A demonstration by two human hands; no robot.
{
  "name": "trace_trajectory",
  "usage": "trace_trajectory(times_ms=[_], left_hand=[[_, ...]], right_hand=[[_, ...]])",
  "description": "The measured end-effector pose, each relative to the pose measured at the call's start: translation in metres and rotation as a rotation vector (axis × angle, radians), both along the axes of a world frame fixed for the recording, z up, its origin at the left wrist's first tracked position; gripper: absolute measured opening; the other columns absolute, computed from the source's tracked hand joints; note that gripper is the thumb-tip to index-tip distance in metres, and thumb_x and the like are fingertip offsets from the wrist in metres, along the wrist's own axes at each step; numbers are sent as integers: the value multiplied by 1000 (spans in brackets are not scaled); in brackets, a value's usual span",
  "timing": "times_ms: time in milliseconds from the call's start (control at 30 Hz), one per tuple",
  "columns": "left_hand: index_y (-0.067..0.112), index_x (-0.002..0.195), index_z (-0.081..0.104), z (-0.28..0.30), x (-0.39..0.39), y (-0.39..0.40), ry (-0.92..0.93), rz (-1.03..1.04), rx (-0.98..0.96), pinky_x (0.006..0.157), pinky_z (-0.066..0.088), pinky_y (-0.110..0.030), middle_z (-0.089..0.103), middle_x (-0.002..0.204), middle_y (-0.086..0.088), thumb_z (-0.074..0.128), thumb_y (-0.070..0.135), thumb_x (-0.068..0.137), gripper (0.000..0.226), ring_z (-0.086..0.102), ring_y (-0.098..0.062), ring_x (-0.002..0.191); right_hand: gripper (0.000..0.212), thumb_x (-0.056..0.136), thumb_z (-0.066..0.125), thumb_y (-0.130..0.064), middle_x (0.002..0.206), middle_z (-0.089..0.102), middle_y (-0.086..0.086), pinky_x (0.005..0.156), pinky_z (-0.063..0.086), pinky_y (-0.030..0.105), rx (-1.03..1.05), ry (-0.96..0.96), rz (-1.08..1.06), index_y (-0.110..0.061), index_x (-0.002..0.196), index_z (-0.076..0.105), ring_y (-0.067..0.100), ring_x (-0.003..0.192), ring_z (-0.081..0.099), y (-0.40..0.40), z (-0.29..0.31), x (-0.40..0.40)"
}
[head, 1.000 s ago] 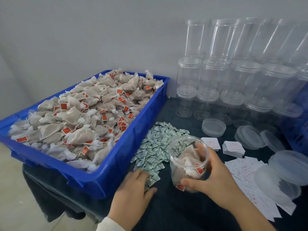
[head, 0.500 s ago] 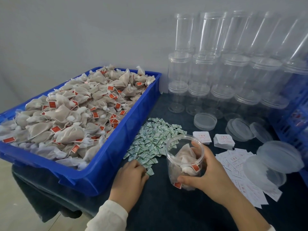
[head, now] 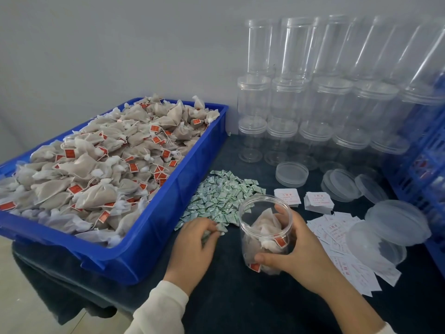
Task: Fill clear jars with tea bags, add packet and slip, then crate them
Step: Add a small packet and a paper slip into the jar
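Observation:
A clear open jar (head: 263,227) stands on the dark cloth, partly filled with tea bags with red tags. My right hand (head: 298,249) wraps around its right side and holds it. My left hand (head: 192,244) rests palm down at the near edge of the pile of small green-and-white packets (head: 221,196), fingertips curled on the packets there. White paper slips (head: 337,235) lie scattered to the right of the jar, with two small stacks (head: 317,201) behind. A blue tray (head: 149,237) heaped with tea bags (head: 108,160) sits at the left.
Empty clear jars (head: 301,97) are stacked in rows against the wall at the back right. Loose clear lids (head: 291,174) and larger lids (head: 397,222) lie on the cloth. A blue crate (head: 423,165) stands at the right edge. The tray overhangs the table's left edge.
My left hand has slid forward onto the edge of the packet pile and curled its fingers. My right hand keeps hold of the jar, which stays in place.

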State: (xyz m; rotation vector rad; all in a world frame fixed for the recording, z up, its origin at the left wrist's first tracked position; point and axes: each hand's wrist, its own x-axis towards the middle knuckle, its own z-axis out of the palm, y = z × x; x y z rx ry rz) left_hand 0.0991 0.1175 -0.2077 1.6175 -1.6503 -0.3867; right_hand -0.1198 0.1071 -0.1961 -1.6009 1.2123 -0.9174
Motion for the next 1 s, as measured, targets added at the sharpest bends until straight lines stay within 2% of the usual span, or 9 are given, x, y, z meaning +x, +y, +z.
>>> trace_trajectory(times_ms=[100,200,300,400,533,667,767,867,1000], left_hand=[[20,83,63,24,-5,1,288,22,-56,71,48,-13,66,81,11,70,13,85,11,62,-3,80],[28,88,61,59,-16,6,326,-89,-145,72,49,-11,68,88,17,69,15,85,16,65,0,84],[31,87,59,82,-30,9,72,-224,-130,76,44,-9,65,87,18,64,22,88,10,57,5,91],[33,92,61,90,-45,7,-236,-242,-86,82,24,-20,57,87,21,60,30,90,4,41,6,97],[33,97,62,93,-57,2,-379,-221,-21,79,12,-22,42,83,23,54,33,93,9,37,1,104],[35,103,64,101,-65,-1,-519,-287,-12,80,14,-26,58,107,22,50,37,94,16,33,-1,113],[33,110,65,109,-68,-5,-344,-306,-118,88,20,-26,62,111,20,53,35,94,20,40,0,110],[21,115,66,105,-72,-24,-77,-197,-259,90,37,-27,67,108,10,53,22,96,23,53,-9,107],[16,125,61,70,-97,-73,-268,-174,-129,100,37,-32,62,124,1,50,18,97,30,50,-18,118]], right_hand=[[98,35,92,-51,118,48,-43,77,42,0,1,-27,1,-63,116,38,-23,108,47,1,-1,-1],[95,36,88,-50,114,45,-50,75,39,-4,-7,-32,7,-61,117,38,-25,106,46,1,0,1],[93,39,88,-46,116,46,-47,77,43,1,-26,-35,6,-62,117,38,-20,107,50,0,2,5],[95,46,92,-35,120,53,-36,78,48,7,-49,-73,17,-61,119,39,-10,108,57,0,2,6],[93,48,92,-34,119,51,-39,75,52,11,-85,-61,15,-73,113,37,-12,108,55,4,7,4],[92,48,92,-34,118,53,-39,76,47,5,-90,-48,13,-71,113,37,-13,106,56,7,11,-3],[92,45,90,-39,118,56,-32,76,49,9,-83,-44,9,-58,121,41,-10,107,57,10,14,-13],[91,43,89,-41,117,49,-43,74,42,-2,-85,-31,-33,-68,114,38,-19,107,50,14,18,-30],[96,47,95,-24,117,52,-40,76,41,-3,-108,-41,-98,-64,117,42,-18,108,51,18,18,-57]])
